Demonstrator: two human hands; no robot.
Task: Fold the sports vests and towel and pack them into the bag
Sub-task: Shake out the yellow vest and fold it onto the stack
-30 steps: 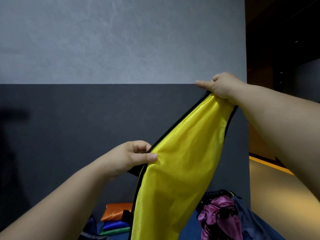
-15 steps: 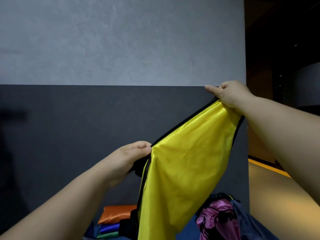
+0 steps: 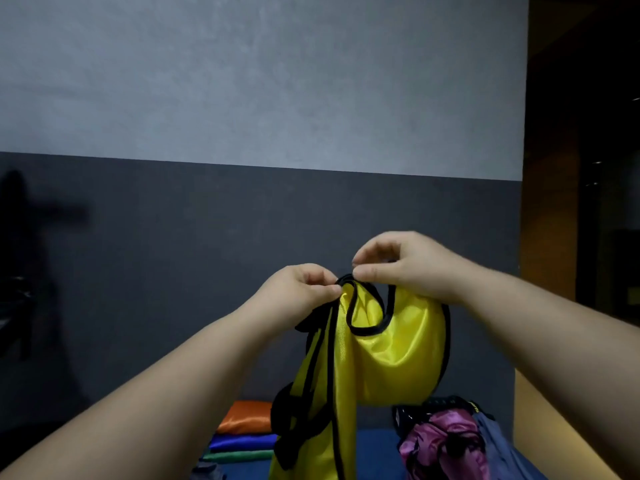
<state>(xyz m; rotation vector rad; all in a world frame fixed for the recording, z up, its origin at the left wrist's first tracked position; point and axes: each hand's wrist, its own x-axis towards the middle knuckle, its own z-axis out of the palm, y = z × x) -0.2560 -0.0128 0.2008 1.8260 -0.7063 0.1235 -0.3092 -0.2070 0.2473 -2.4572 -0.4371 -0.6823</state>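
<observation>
Bkgd: two-tone wall (image 3: 242,98), pale grey over dark grey. Blue surface (image 3: 374,452) far below the grip.

Grip: the left hand (image 3: 301,289) and right hand (image 3: 408,268) are nearly touching. Each pinches the black trim (image 3: 367,329) at the top of the yellow vest (image 3: 398,362) betw. thumb & forefinger. The vest hangs straight down from the pinch, doubled over. One rounded lobe is under the right hand, and a long panel w/ loose black loops is under the left.

Risks (judgement):
- The fabric looks slick and is held only by narrow trim at the fingertips. A layer could slide out while the pinch is re-set, and the fold would fall open.
- The halves below the grip look uneven, so the fold would be lopsided if laid down as is.
- The dangling loops under the left hand could snag or twist into the fold.
- The lower hem runs out of frame and may be near the stack. Lowering it carelessly could drag the stack askew.

Containers:
- Below-right of the grip is grey-blue fabric (image 3: 498,448), prob. the bag, w/ a dark rim edge beside it.
- A crumpled purple vest (image 3: 446,441), unfolded, is at its mouth. Can't tell if it is inside or just lying on top.
- Below-left of the grip, out in the open, is a folded stack: orange piece (image 3: 246,419) over blue piece (image 3: 242,442) over green piece (image 3: 239,455). None of it is packed yet.
</observation>
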